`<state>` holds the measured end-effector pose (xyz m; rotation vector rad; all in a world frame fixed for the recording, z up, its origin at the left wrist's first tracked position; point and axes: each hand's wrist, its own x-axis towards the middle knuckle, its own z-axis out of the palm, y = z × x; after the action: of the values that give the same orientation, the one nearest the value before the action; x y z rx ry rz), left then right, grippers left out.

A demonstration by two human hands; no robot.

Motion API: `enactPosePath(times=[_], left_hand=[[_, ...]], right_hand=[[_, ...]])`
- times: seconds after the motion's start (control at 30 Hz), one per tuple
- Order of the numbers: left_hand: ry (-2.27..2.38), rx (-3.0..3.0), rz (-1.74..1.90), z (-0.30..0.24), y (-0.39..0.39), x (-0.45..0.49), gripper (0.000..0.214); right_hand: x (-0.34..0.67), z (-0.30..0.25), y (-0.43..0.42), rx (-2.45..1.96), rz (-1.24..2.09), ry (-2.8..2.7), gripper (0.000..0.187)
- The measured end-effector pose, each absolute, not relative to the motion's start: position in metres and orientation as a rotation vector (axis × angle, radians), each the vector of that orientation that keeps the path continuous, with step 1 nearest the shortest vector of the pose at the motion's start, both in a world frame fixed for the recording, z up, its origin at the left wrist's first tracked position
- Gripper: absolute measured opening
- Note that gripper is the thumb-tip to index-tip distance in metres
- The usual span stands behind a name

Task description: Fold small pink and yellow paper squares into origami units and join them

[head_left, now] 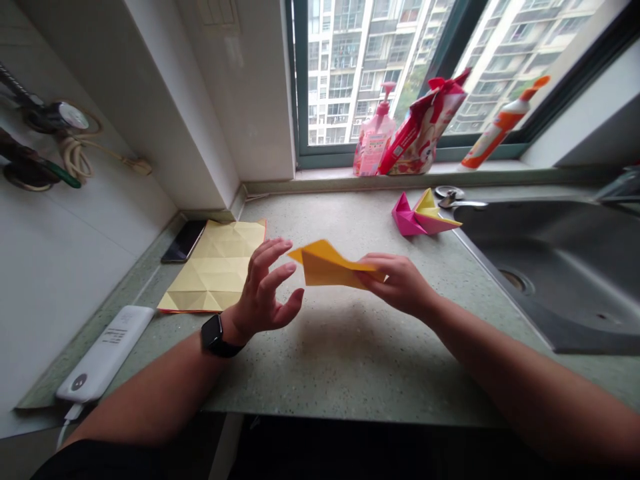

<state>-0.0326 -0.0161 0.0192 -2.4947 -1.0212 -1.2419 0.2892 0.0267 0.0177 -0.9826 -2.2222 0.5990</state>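
My right hand (397, 283) pinches the right end of a folded orange-yellow paper (325, 265) and holds it just above the speckled green countertop (350, 347). My left hand (265, 293), with a black watch on its wrist, hovers beside the paper's left tip with fingers spread and curled, holding nothing. A creased yellow paper sheet (217, 267) lies flat to the left. A finished pink and yellow folded paper figure (423, 215) sits farther back near the sink.
A steel sink (550, 267) fills the right side. Scissors (453, 198) lie by its corner. A phone (184, 241) and a white power bank (105, 353) lie at the left wall. A pink pump bottle (374, 137), red pouch (425, 127) and orange bottle (500, 127) stand on the sill.
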Motion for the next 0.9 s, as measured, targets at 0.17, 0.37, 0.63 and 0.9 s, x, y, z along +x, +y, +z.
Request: enactPosePath(times=[0.17, 0.37, 0.63, 0.9], left_hand=[[-0.921, -2.661, -1.121, 0.020, -0.014, -0.025, 0.063], [-0.923, -3.000, -0.764, 0.007, -0.005, -0.018, 0.057], [-1.043, -3.047, -0.721, -0.004, -0.001, -0.015, 0.047], [-1.306, -2.904, -0.678, 0.001, -0.001, -0.014, 0.018]], right_hand=[[0.285, 0.003, 0.037, -1.075, 1.200, -1.738, 0.050], [0.282, -0.021, 0.043, -1.250, 1.039, -1.900, 0.068], [0.277, -0.001, 0.029, -1.025, 1.219, -2.217, 0.045], [0.281, -0.010, 0.030, -1.112, 0.467, -2.385, 0.048]])
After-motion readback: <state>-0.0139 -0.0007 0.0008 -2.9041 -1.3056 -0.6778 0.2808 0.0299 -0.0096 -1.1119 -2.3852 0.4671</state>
